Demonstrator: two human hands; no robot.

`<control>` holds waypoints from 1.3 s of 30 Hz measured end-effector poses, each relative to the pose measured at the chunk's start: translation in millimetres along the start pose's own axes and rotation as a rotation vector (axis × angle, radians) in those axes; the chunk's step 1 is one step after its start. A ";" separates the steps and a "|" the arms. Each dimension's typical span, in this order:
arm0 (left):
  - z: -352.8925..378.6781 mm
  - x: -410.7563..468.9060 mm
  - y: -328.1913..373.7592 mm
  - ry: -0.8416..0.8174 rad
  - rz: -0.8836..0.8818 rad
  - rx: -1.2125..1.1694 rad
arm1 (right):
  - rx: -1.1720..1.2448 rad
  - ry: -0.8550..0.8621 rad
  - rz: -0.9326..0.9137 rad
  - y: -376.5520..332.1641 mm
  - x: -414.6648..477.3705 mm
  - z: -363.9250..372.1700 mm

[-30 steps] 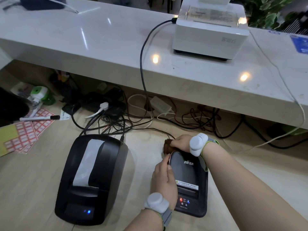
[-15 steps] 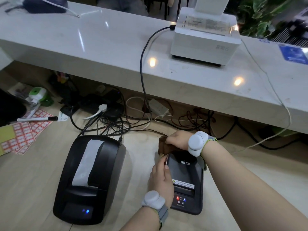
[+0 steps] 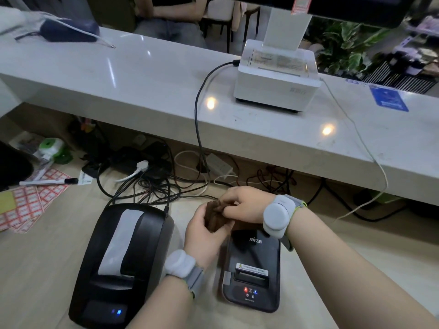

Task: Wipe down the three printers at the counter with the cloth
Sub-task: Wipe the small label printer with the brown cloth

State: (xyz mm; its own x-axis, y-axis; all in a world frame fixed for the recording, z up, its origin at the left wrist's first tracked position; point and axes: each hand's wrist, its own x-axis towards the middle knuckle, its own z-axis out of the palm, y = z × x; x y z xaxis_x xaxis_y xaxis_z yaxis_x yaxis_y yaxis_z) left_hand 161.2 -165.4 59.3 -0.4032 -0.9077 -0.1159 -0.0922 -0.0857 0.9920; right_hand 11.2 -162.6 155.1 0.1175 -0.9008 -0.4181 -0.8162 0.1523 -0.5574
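A brown cloth [image 3: 215,216] is bunched between both hands, just above the back end of the small black printer [image 3: 253,269]. My left hand [image 3: 204,236] grips the cloth from below and my right hand [image 3: 242,205] pinches it from above. A larger black printer [image 3: 123,262] with a white paper strip sits to the left on the lower desk. The white printer [image 3: 276,84], with paper sticking up from it, stands on the raised white counter [image 3: 142,77] behind.
A tangle of cables and a power strip [image 3: 152,172] lies under the counter behind the black printers. Red label sheets [image 3: 31,205], a marker [image 3: 47,182] and a green tape roll [image 3: 51,146] sit at the left. A person [image 3: 171,17] sits beyond the counter.
My left hand has left the small printer's side and risen to the cloth. Both hands now hold the cloth together above the printer's back. The view has tilted upward.
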 end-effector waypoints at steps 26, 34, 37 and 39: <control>-0.2 -40.6 -72.6 -0.261 -0.199 0.063 | 0.529 0.778 0.393 98.4 -47.1 141.4; 4.7 -50.2 -69.3 -0.197 -0.302 -0.163 | 0.531 0.813 0.417 101.8 -43.3 142.5; -2.2 -56.2 -61.8 -0.247 -0.247 -0.203 | 0.537 0.830 0.415 101.5 -42.3 144.4; -5.6 -61.0 -61.3 -0.272 -0.227 -0.216 | 0.536 0.836 0.405 101.6 -41.9 144.7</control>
State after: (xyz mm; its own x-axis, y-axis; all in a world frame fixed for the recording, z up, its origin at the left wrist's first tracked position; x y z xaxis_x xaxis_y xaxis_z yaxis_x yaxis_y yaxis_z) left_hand 196.5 -107.1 5.8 -0.6234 -0.7166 -0.3128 -0.0253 -0.3813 0.9241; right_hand 5.3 -50.5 12.2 -0.6968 -0.7050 -0.1322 -0.3287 0.4777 -0.8147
